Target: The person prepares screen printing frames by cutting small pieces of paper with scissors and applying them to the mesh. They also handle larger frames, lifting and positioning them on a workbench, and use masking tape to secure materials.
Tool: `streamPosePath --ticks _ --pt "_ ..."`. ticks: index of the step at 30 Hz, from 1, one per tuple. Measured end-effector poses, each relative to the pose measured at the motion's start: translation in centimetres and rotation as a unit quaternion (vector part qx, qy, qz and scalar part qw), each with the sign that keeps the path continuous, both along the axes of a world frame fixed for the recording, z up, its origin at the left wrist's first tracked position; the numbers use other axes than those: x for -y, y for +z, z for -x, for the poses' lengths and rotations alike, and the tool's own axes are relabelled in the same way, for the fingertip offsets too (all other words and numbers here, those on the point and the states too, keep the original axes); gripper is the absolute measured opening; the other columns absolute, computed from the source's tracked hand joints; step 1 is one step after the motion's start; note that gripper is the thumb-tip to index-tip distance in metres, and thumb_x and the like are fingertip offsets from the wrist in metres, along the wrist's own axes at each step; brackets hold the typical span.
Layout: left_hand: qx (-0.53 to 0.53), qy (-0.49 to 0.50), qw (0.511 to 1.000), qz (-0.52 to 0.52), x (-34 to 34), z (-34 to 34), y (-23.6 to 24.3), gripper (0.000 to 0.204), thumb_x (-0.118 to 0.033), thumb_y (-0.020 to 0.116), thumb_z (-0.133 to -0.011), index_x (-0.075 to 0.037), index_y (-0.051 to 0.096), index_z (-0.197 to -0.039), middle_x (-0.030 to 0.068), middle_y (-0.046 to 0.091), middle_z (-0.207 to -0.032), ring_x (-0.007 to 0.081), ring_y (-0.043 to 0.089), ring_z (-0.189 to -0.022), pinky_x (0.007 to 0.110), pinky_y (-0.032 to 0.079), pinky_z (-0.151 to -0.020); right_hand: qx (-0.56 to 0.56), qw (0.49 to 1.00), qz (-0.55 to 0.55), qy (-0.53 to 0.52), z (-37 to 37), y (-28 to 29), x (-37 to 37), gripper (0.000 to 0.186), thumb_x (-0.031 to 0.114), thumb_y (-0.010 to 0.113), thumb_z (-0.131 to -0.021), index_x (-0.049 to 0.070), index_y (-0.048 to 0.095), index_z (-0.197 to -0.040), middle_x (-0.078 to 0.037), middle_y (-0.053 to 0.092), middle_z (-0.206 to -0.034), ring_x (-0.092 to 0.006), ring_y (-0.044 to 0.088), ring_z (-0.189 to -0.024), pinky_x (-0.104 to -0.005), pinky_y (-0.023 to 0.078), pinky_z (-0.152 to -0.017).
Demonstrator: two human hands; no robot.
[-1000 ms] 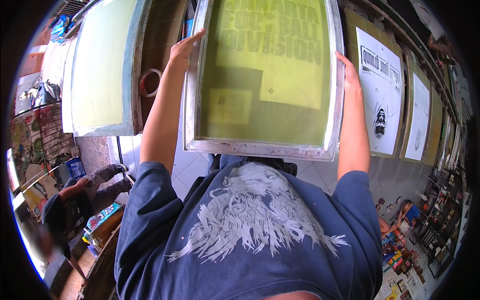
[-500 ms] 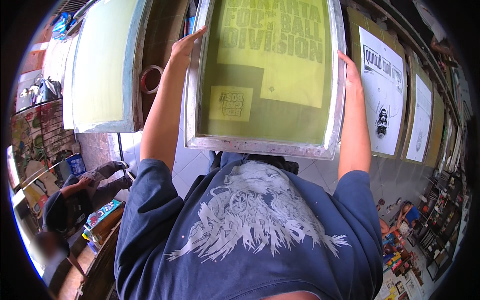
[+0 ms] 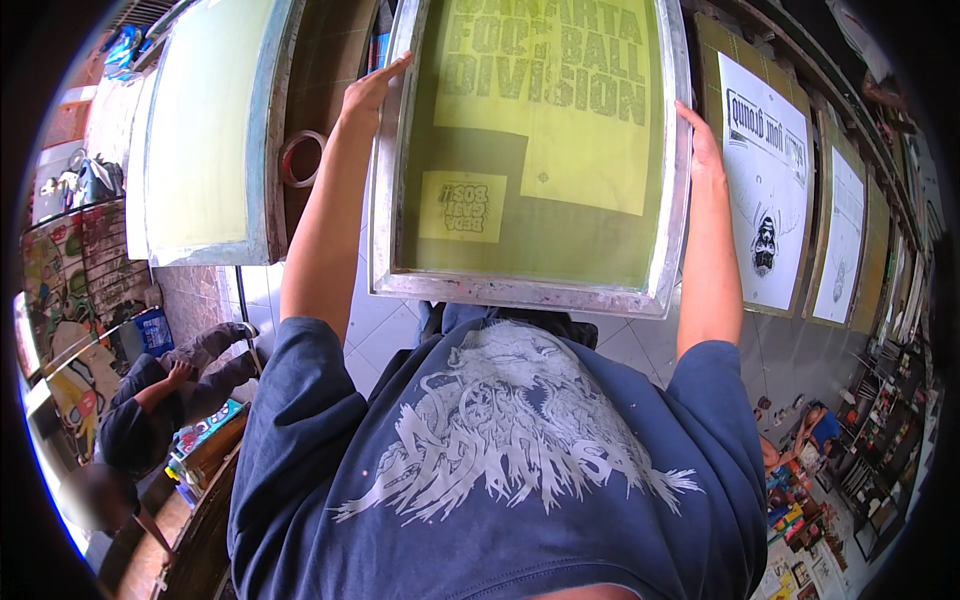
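Observation:
Between my hands is a silk-screen printing frame [image 3: 520, 290], pale and paint-marked along its rim. Its yellow-green mesh [image 3: 585, 240] carries large block lettering near the top and a smaller lettered patch at the lower left. My left hand [image 3: 368, 95] grips the left rim, fingers pointing up along it. On the opposite rim my right hand [image 3: 705, 148] is closed, the thumb side showing on top and the other fingers mostly hidden behind the edge. The near rim sits just in front of my shirt.
At left stands another screen [image 3: 205, 150] with a blue-grey frame, and a tape roll [image 3: 302, 160] on a brown board beside it. A printed sheet [image 3: 765, 190] lies on a panel at right. A seated person [image 3: 150, 400] is at lower left; another person [image 3: 805, 440] is farther right.
My hands and the frame hold nearly still. The seated person at lower left has shifted their arm and body slightly.

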State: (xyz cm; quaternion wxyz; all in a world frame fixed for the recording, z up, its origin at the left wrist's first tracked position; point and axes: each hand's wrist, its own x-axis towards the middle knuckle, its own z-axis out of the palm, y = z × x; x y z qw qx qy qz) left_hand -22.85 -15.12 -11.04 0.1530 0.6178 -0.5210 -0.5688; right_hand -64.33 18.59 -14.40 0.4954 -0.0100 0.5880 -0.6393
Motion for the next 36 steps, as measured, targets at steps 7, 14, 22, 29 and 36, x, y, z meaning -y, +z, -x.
streamPosePath --ticks 7,14,22,29,36 --pt "-0.039 -0.001 0.999 -0.025 1.0 -0.2 -1.3 0.089 -0.056 0.093 -0.065 -0.002 0.069 -0.131 0.0234 0.053 -0.148 0.0349 0.048 -0.139 0.052 0.035 -0.115 0.022 0.999 -0.002 -0.035 -0.4 0.1 0.1 0.037 0.024 0.076 -0.089 0.000 0.072 -0.116 -0.011 0.076 -0.103 -0.0202 0.073 -0.084 -0.0327 0.059 -0.077" --pt "-0.045 -0.002 0.999 -0.008 0.6 -0.4 -1.4 0.089 -0.055 0.093 -0.066 -0.003 0.067 -0.133 0.0228 0.051 -0.151 0.0342 0.044 -0.142 0.050 0.033 -0.117 -0.041 0.999 -0.006 -0.031 -0.5 -0.3 0.0 0.043 0.026 0.075 -0.089 -0.002 0.069 -0.121 -0.014 0.075 -0.107 -0.0224 0.074 -0.086 -0.0330 0.061 -0.077" --pt "0.004 0.003 0.993 0.115 -0.8 0.1 -0.9 0.058 -0.059 0.089 -0.071 -0.003 0.077 -0.080 0.0043 0.066 -0.075 0.0151 0.058 -0.071 0.033 0.046 -0.069 -0.323 0.943 -0.059 -0.044 -1.8 0.6 -0.1 0.050 0.036 0.082 -0.084 -0.005 0.073 -0.112 -0.009 0.075 -0.101 -0.0142 0.066 -0.093 -0.0255 0.048 -0.087" --pt "0.099 -0.050 0.973 0.201 -0.6 0.5 -1.2 0.085 -0.079 0.063 -0.081 0.005 0.069 -0.071 0.0141 0.060 -0.065 0.0244 0.058 -0.065 0.039 0.047 -0.068 -0.512 0.838 -0.177 -0.069 -2.1 1.1 1.1 0.049 0.042 0.070 -0.095 -0.001 0.073 -0.118 -0.015 0.076 -0.109 -0.0229 0.070 -0.098 -0.0325 0.051 -0.090" --pt "0.154 -0.072 0.973 0.154 -0.4 1.0 -0.8 0.099 -0.083 0.050 -0.085 0.013 0.072 -0.099 0.0288 0.071 -0.097 0.0369 0.068 -0.095 0.044 0.050 -0.090 -0.676 0.710 -0.176 -0.090 -3.6 2.8 1.6 0.036 0.032 0.065 -0.100 0.004 0.069 -0.122 -0.015 0.070 -0.109 -0.0314 0.066 -0.103 -0.0422 0.051 -0.092"
